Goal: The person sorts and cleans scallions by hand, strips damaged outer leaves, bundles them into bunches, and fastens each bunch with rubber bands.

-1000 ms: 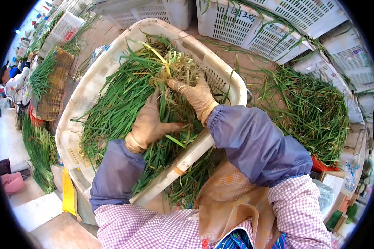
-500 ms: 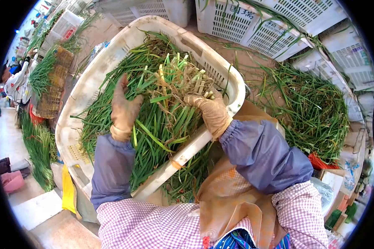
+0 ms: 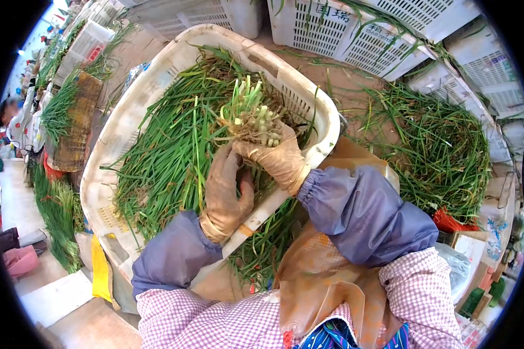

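Note:
A white plastic crate [image 3: 326,125] in front of me holds a thick layer of long green stalks [image 3: 163,145]. My right hand [image 3: 276,157], in a tan glove, is wrapped round a bunch of stalks [image 3: 256,119] whose pale, rooty ends point up and away. My left hand [image 3: 227,189], also gloved, is just below and left of it, its fingertips at the underside of the bunch. Its thumb is bent, with a gap between thumb and fingers; whether it pinches any stalks is hidden.
Loose green leaves [image 3: 442,154] lie heaped on the right. White slotted crates [image 3: 343,35] stand along the back. Bundled greens [image 3: 58,218] and a yellow strip [image 3: 101,270] are at the left. People are partly visible at the far left edge.
My left hand first drew away to the left with fingers spread, then came back right beside my right hand. The bunch has shifted slightly left with my right hand.

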Demonstrator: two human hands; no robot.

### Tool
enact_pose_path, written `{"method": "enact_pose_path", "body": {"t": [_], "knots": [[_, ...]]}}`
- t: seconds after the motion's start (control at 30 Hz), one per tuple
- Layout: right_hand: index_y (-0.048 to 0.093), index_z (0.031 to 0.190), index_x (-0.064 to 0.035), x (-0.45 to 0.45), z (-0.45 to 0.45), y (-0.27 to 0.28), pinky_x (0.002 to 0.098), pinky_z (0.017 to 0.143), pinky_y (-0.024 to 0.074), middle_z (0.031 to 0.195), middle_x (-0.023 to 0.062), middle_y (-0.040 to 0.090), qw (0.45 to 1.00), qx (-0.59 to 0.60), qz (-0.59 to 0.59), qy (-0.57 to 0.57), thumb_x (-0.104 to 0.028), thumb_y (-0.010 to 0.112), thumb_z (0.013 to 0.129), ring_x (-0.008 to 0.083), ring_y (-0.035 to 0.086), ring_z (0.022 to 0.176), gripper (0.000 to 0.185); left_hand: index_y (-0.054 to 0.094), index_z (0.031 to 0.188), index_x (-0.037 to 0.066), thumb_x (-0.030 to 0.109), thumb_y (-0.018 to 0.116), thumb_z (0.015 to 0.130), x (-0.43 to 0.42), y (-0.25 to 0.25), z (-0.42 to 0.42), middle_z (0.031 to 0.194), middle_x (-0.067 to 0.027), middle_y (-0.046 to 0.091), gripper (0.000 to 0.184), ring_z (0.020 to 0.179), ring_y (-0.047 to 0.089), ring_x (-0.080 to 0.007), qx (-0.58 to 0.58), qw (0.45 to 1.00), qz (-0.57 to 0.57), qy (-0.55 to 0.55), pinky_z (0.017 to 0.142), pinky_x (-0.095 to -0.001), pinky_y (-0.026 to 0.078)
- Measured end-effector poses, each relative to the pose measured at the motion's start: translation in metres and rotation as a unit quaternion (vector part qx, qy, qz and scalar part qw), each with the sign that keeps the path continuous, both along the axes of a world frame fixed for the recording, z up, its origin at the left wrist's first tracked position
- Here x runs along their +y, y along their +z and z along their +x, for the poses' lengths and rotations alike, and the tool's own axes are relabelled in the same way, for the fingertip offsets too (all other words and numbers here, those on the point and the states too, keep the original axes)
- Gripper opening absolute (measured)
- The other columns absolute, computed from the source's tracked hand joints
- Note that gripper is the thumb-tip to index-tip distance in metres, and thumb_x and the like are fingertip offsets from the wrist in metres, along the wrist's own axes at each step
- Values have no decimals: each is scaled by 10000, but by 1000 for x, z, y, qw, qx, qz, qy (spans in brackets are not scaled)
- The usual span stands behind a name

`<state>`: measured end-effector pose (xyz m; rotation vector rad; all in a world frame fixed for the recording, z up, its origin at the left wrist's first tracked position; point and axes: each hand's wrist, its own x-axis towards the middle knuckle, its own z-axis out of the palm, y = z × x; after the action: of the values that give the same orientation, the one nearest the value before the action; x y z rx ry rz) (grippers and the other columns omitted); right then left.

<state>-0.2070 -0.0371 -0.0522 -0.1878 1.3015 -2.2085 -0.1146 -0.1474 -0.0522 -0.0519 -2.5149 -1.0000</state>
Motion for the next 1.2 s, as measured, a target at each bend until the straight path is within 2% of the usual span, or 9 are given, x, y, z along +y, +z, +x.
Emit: {"method": "enact_pose_path", "body": {"t": [0.33, 0.47, 0.53, 0.67, 0.87, 0.9, 1.0, 1.07, 1.2], "knots": [[551, 1109, -13, 0, 22, 3, 239, 747, 536, 971, 50, 644, 997, 69, 18, 30, 76, 613, 801, 115, 620, 896, 326, 599, 1121, -12, -46, 508, 866, -91, 33, -47, 1032, -102, 641, 273, 944, 613, -179, -13, 915, 385, 117, 880, -293, 484], [568, 1101, -7, -1, 24, -1, 220, 741, 522, 934, 21, 653, 996, 15, -39, 78, 16, 692, 765, 87, 619, 832, 359, 614, 1119, -16, 94, 514, 913, -70, 43, -84, 1036, -111, 651, 254, 946, 610, -168, -80, 956, 254, -121, 865, -292, 479], [586, 1077, -5, 0, 25, -3, 219, 740, 511, 905, 3, 658, 976, 188, 79, 80, -16, 738, 736, 71, 611, 808, 373, 629, 1134, 24, 176, 541, 920, -64, 42, -109, 1041, -107, 659, 276, 952, 614, -178, -270, 846, 286, -360, 869, -299, 474], [601, 1041, -3, -1, 25, -6, 229, 736, 504, 893, -6, 656, 978, 181, 62, 88, -11, 750, 719, 63, 601, 809, 355, 688, 1039, 121, 311, 590, 896, -64, -3, -121, 1037, -93, 679, 257, 1150, 554, -231, -388, 853, -55, -345, 1130, -513, -61], [596, 1029, -27, 3, 24, 29, 240, 742, 515, 921, 11, 659, 980, 171, 56, 86, 28, 740, 690, 95, 622, 821, 372, 713, 1000, 175, 296, 653, 803, -79, -54, -109, 1222, -84, 601, 238, 1203, 513, -230, -309, 825, -308, -358, 1124, -554, -39], [589, 1037, -36, 8, 19, 36, 256, 736, 525, 930, 17, 651, 994, 98, 8, 46, 45, 725, 692, 118, 627, 830, 379, 708, 992, 186, 295, 647, 789, -55, -30, -93, 1222, -73, 601, 238, 1220, 497, -219, -341, 901, 53, -262, 1129, -554, -30], [568, 1052, -70, 27, 4, 50, 307, 737, 544, 959, 33, 623, 992, -2, -78, -95, 92, 674, 704, 176, 626, 856, 398, 683, 980, 216, 317, 633, 757, -93, -106, -101, 1192, -40, 616, 250, 1262, 455, -197, -253, 885, 286, -268, 1137, -561, -20], [555, 1072, -89, 47, -7, 58, 315, 760, 539, 981, 36, 611, 986, 68, -1, -154, 64, 660, 728, 174, 616, 870, 391, 680, 955, 239, 270, 608, 759, -103, -123, -103, 1134, 20, 636, 211, 1269, 442, -189, -105, 892, -308, -315, 1131, -587, -10], [574, 1051, -63, 127, -31, 105, 322, 766, 533, 971, 58, 632, 971, 113, -65, -199, -207, 618, 830, 201, 628, 865, 268, 691, 920, 259, 173, 596, 758, -93, -99, -91, 1070, 77, 646, 206, 1272, 441, -201, -151, 904, -182, -357, 1114, -632, -8]]}}
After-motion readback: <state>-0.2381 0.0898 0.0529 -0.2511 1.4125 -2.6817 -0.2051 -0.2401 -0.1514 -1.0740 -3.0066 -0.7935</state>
